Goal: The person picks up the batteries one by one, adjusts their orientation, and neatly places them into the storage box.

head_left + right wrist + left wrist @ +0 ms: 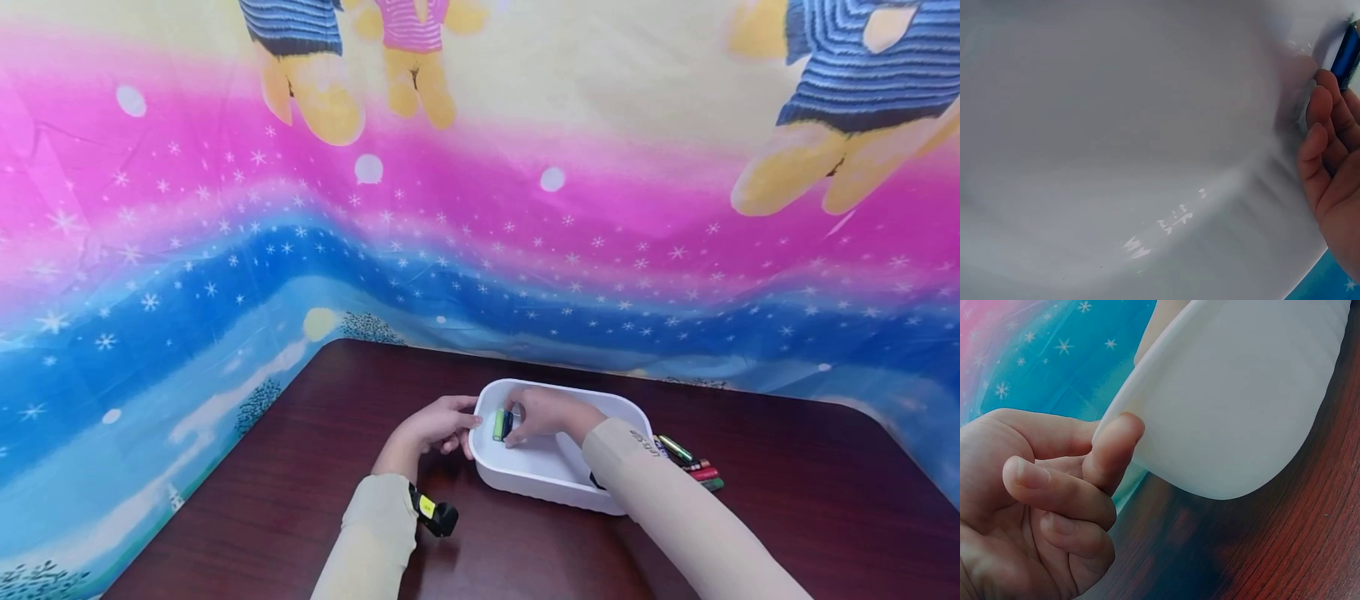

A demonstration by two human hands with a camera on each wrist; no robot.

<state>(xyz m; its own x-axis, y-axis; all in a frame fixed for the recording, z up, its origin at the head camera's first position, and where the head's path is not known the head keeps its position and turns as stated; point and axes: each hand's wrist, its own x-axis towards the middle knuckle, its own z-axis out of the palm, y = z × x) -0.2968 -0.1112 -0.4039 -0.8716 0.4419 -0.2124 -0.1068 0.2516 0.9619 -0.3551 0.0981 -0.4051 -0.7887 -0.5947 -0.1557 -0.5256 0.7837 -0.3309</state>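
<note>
A white plastic basin [536, 489] stands on the table. At its left end my left hand [435, 423] pinches the rim between thumb and index finger, the other fingers curled loosely below, as the left wrist view shows. My right hand [551, 412] reaches down inside the basin. Between its thumb and index finger it pinches a dark blue battery [507, 425], which also shows at the fingertips in the right wrist view. A light green battery [498, 424] lies alongside, close to the basin's left wall. The right forearm covers part of the basin's right side.
Several batteries, among them a green one [675, 448] and a red one [705, 474], lie on the dark wooden table [300, 500] just right of the basin. A patterned cloth [465, 208] hangs behind the table and along its left side.
</note>
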